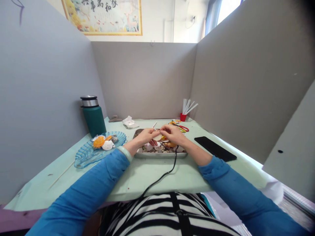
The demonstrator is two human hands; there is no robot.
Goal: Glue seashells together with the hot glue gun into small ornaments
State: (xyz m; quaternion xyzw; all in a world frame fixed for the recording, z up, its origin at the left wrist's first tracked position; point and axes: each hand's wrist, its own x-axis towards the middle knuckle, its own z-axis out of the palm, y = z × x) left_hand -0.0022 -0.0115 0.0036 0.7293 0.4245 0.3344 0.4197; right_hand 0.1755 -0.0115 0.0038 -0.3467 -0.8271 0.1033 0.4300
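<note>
My left hand (147,136) is closed around a pale, rounded seashell (157,137), its thumb on the upper edge. Close against it, my right hand (171,133) has its fingertips pinched together at the shell's top; what lies between them is too small to make out. Both hands are over a metal tray (161,155) full of shells (158,148). A yellow-orange tool (170,144), partly hidden under my right hand, lies in the tray near a black cord (161,177). Just behind my hands a thin white stick (154,124) pokes up.
At left, a blue glass dish (85,157) bears orange and white shell pieces beside a green bottle (93,119). A wooden skewer (61,174) lies nearby. Behind are crumpled tissue (129,122), scissors (183,128) and a red cup (183,117) of white sticks. A black phone-like slab (215,148) lies right.
</note>
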